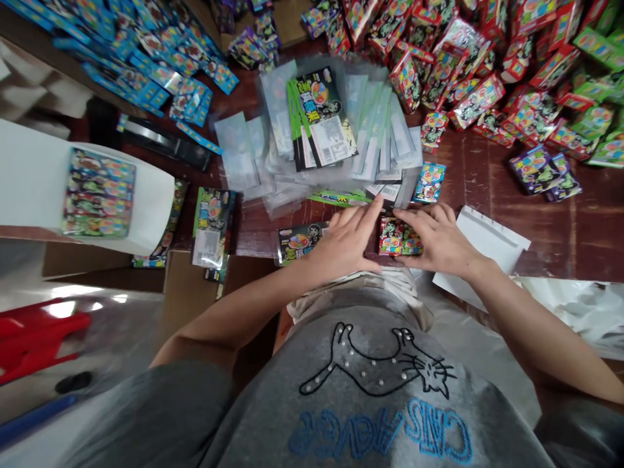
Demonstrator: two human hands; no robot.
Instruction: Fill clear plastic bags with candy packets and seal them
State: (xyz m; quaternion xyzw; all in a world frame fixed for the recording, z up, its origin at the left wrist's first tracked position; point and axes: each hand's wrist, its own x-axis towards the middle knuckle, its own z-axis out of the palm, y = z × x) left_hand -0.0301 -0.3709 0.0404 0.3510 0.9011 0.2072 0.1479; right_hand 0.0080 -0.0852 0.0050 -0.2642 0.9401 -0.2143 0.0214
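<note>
My left hand (pixel 348 235) lies at the table's front edge, fingers stretched and thumb apart, partly over a black printed packet (pixel 298 242). Beside it, my right hand (pixel 433 237) is bent around small printed boxes; a red box (pixel 390 235) and a green box (pixel 412 242) show side by side, the rest hidden under the fingers. A small blue box (pixel 429 182) lies just beyond my right hand. Ahead of both hands are clear plastic bags (pixel 238 153) with printed green-and-black cards (pixel 324 120) on top.
Blue boxes (pixel 190 101) are heaped at back left, red boxes (pixel 478 101) and green boxes (pixel 599 120) at back right. Two purple boxes (pixel 533 170) lie at right, near a white card piece (pixel 487 240). A white carton (pixel 156 214) at left holds a wrapped pack (pixel 99 192).
</note>
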